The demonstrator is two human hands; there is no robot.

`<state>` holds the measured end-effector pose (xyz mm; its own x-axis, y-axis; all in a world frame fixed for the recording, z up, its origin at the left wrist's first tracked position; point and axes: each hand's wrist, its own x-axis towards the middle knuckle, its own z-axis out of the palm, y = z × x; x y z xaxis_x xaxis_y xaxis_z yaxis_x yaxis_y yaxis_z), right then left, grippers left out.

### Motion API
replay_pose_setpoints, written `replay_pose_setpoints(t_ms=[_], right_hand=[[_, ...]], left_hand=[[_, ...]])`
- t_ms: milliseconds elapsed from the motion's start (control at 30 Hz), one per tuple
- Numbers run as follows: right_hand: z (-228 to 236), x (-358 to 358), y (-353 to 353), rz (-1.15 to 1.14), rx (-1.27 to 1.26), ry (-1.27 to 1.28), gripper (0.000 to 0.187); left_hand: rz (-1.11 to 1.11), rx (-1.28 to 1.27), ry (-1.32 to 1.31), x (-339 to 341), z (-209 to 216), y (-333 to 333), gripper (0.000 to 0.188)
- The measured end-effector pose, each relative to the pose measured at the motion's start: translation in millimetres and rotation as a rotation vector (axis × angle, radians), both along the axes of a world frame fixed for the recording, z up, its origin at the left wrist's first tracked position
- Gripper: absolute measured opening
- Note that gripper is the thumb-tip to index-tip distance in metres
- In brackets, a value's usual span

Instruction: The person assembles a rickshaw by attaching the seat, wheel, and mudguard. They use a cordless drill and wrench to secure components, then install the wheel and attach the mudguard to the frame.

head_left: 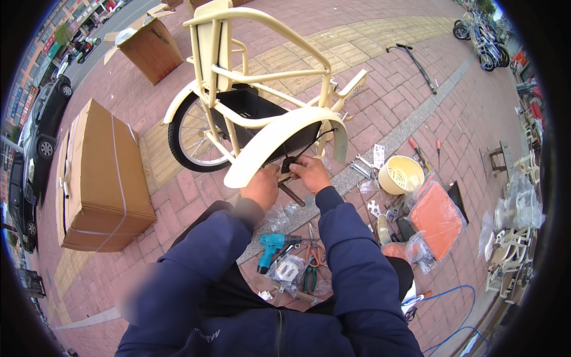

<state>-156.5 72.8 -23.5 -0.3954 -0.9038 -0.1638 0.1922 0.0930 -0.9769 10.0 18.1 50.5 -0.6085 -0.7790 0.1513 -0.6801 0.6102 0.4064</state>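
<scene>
A cream tricycle frame [279,77] stands in front of me, with a black bin [247,101] between its tubes. A spoked wheel [199,134] sits under the far left fender; the near cream fender [276,140] has no wheel beneath it. At that fender's lower edge, my right hand [312,174] is closed, fingertips pinching a small black part [288,164]. My left hand [262,187] is closed just left of it, its fingertips partly hidden; what it grips I cannot make out. A dark metal bar [291,193] slants down between the hands.
Close below lie a teal cordless drill [273,247], orange-handled pliers [313,254] and bagged parts. To the right are a cream basket [401,174], an orange seat pad [437,219] and wrenches [361,166]. A large cardboard box [107,184] stands left; a floor pump [416,65] lies beyond.
</scene>
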Motion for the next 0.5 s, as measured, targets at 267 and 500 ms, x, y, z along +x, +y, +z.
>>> replay_pose_setpoints(t_ms=[267, 500], right_hand=[[-2.2, -0.5, -1.4, 0.030, 0.005, 0.027, 0.016], [-0.9, 0.1, 0.7, 0.035, 0.010, 0.037, 0.017]], left_hand=[[0.122, -0.136, -0.015, -8.4, -16.3, 1.3, 0.020], [0.182, -0.054, 0.086, -2.3, -24.6, -1.9, 0.021]])
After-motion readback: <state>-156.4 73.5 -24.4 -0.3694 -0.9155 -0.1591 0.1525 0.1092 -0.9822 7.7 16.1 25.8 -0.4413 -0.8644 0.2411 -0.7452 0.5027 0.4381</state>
